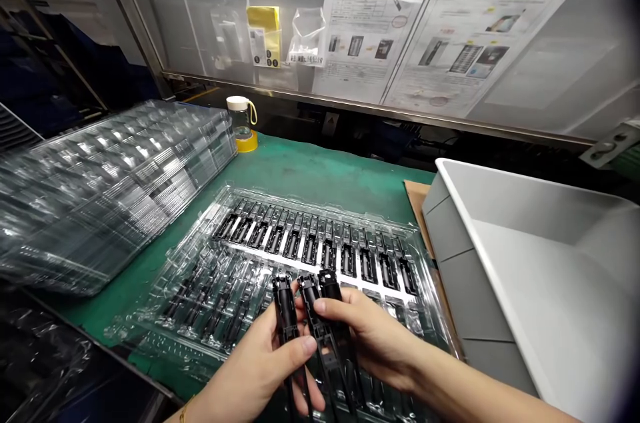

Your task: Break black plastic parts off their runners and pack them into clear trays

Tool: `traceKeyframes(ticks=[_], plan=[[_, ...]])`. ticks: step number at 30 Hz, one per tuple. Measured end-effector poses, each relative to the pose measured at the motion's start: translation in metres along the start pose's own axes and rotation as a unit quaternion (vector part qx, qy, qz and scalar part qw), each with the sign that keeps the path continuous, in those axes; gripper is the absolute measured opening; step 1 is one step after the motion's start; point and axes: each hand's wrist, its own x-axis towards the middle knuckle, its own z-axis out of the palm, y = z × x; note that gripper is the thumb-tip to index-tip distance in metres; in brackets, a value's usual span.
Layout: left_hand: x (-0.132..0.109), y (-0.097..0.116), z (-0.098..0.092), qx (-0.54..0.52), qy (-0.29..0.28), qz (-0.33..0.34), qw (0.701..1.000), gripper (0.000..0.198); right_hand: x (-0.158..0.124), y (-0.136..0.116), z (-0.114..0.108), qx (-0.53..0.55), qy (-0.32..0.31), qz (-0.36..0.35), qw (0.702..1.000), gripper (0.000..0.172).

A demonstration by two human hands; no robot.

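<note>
Over the tray, my left hand (260, 360) is closed around a long, narrow black plastic housing (287, 306), its thumb lying across the front. Close beside it, my right hand (373, 330) grips two similar pieces, a middle housing (310, 296) under the thumb and a right-hand housing (330, 284) partly behind the thumb. All three stand nearly upright, fanned slightly apart, their lower ends running down between the hands. Beneath them lies a clear plastic tray (305, 200). A row of black housings (327, 256) fills its far side, and more sit in the near row, partly hidden by my hands.
A tall stack of clear trays (165, 190) stands at left on the green mat (320, 166). Behind it are a lidded bottle (241, 115) and a yellow tape roll (247, 142). A grey bin (455, 263) rises at right beside cardboard (417, 200). Instruction sheets (375, 16) hang ahead.
</note>
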Motion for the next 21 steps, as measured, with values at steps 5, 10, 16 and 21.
traceKeyframes(ticks=[5, 10, 16, 21], plan=[[-0.001, -0.004, 0.001, 0.022, 0.014, -0.011, 1.0, 0.036, 0.0, 0.003, -0.001, -0.054, -0.007, 0.009, 0.998, 0.013], [-0.005, -0.011, 0.002, 0.3, 0.167, 0.084, 0.935, 0.052, 0.0, 0.004, -0.003, -0.222, -0.023, -0.094, 0.97, 0.005], [-0.01, -0.022, 0.001, 0.377, 0.208, 0.223, 0.875, 0.044, -0.005, -0.003, 0.006, -0.333, -0.081, -0.221, 0.913, 0.016], [-0.008, -0.025, -0.005, 0.361, 0.169, 0.248, 0.883, 0.048, -0.007, -0.006, 0.009, -0.395, -0.1, -0.261, 0.875, 0.017]])
